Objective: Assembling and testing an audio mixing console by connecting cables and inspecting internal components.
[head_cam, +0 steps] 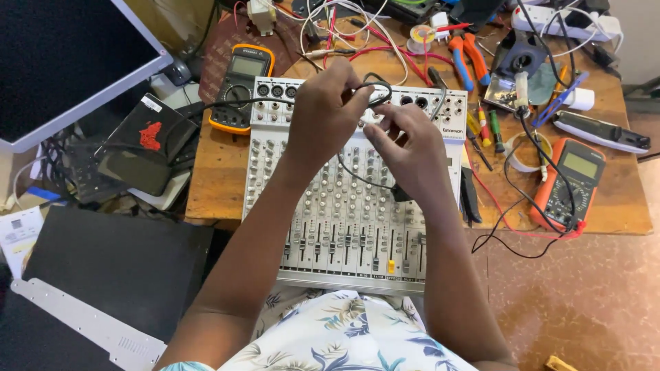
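Observation:
A silver audio mixer with rows of knobs and faders lies on the wooden table, its near edge over my lap. Above its upper half, my left hand pinches a thin black cable that loops between both hands. My right hand grips the same cable a little lower and to the right. The cable runs left past the mixer's top edge and down under my right wrist to a small black plug.
A yellow multimeter sits left of the mixer; an orange multimeter lies at the right. Pliers, screwdrivers, a solder spool, a tape roll, a power strip and red and black leads crowd the table. A monitor stands far left.

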